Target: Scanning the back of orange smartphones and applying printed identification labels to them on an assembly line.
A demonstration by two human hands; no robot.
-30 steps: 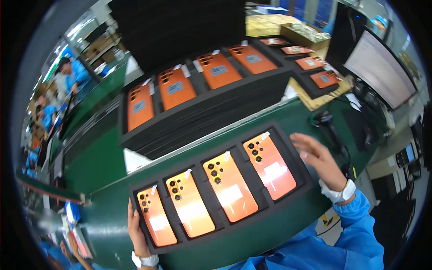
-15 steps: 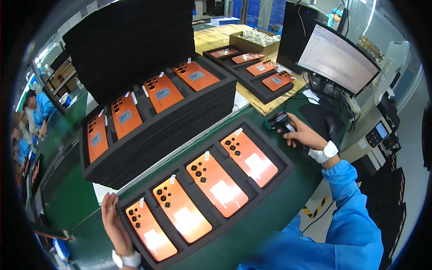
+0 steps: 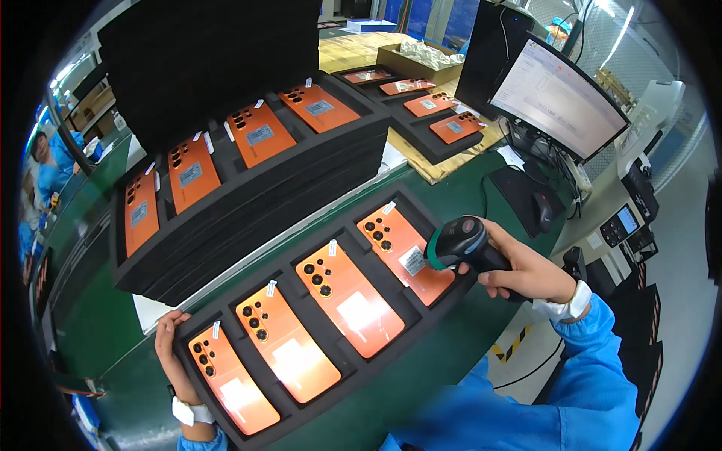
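My right hand [image 3: 530, 269] is wrapped round the handle of a black handheld barcode scanner [image 3: 460, 234] with a green rim at its head. The scanner's head hangs just over the right end of a black foam tray [image 3: 350, 366], beside the white label of an orange phone [image 3: 421, 282]. Several orange phones lie in the tray's slots, camera sides up, each with a small white tab at its top. At the tray's left end, my left hand [image 3: 171, 338] has its fingers curled over the corner; the tray edge hides part of them.
Beyond the tray rises a stack of black foam trays [image 3: 301, 180], its top one holding more orange phones. Another phone tray [image 3: 451, 156] lies at the back. A monitor [image 3: 560, 98], a mouse [image 3: 542, 210] and a label printer [image 3: 620, 225] stand on the right.
My right hand has brought the scanner left and nearer, from the bench beyond the tray's right end to over the rightmost phone. My left hand's spread fingers have curled onto the tray's corner.
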